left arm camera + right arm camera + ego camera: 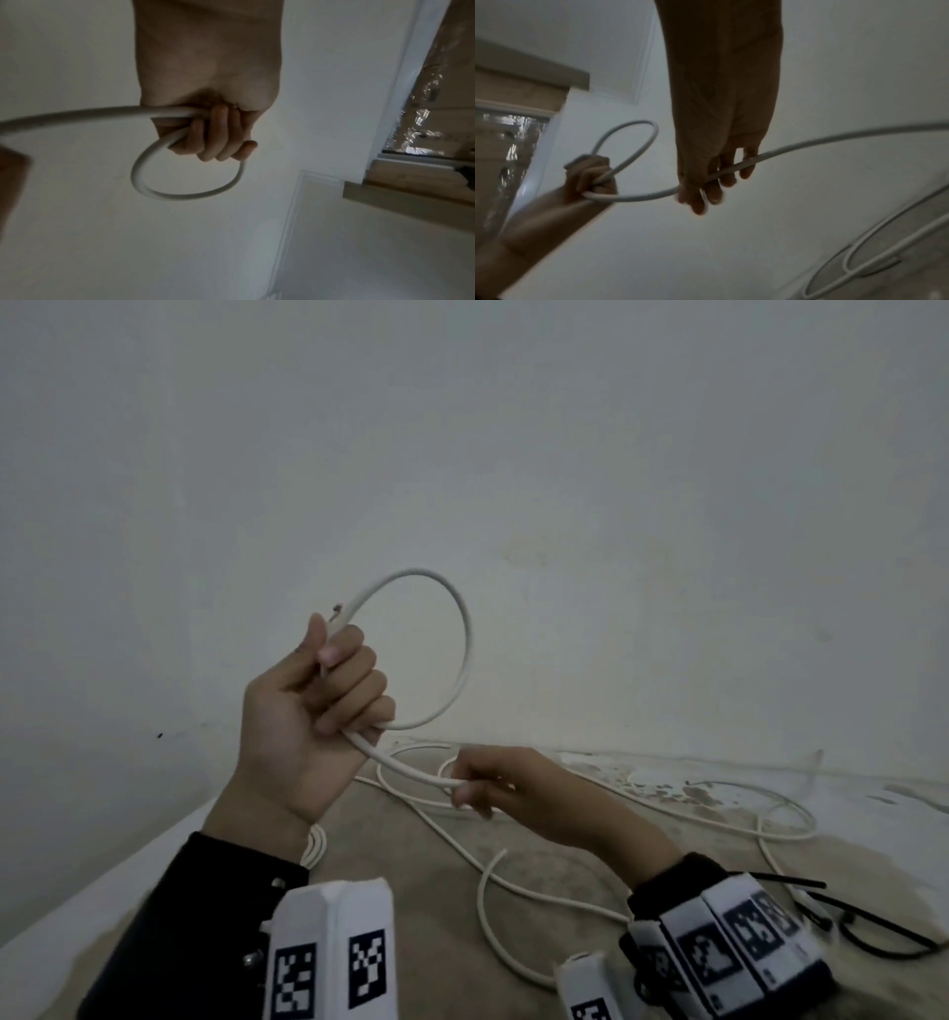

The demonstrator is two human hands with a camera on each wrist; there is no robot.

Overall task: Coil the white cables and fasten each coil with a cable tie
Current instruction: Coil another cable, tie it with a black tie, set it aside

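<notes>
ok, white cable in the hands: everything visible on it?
The white cable is round, smooth and plastic-looking. One raised loop is formed; the left hand grips its crossing, a dark-tipped end poking out above the fist. The tail runs down to the right hand, which pinches it, then trails slack across the beige surface.

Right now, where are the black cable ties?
In the head view, the black cable ties lie on the beige surface at the far lower right, just beyond the right wrist's marker band, beside loose white cable.

White cable (464, 634); seemingly black ties (873, 924).
</notes>
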